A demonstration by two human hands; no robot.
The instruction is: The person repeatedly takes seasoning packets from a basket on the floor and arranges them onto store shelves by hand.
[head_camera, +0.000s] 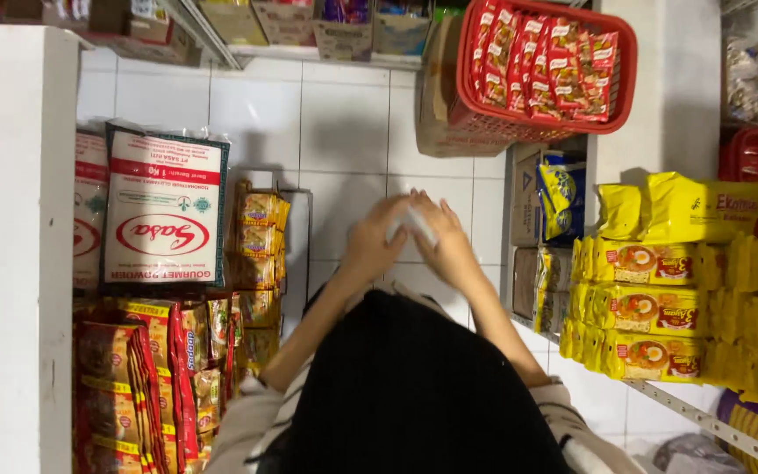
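My left hand (pixel 372 239) and my right hand (pixel 447 244) meet in front of my chest, above the white tiled floor (pixel 344 123). Both hold a small white object (pixel 414 225) between their fingers; it is blurred and mostly covered, so I cannot tell its kind. My black garment (pixel 414 395) and striped sleeves fill the lower middle of the view.
Large white sacks (pixel 165 206) and red and yellow snack packets (pixel 146 386) hang on the left. On the right, yellow noodle packs (pixel 647 307) sit on a shelf. A red basket (pixel 544 66) of red packets stands at top right. A white pillar (pixel 10 246) rises at far left.
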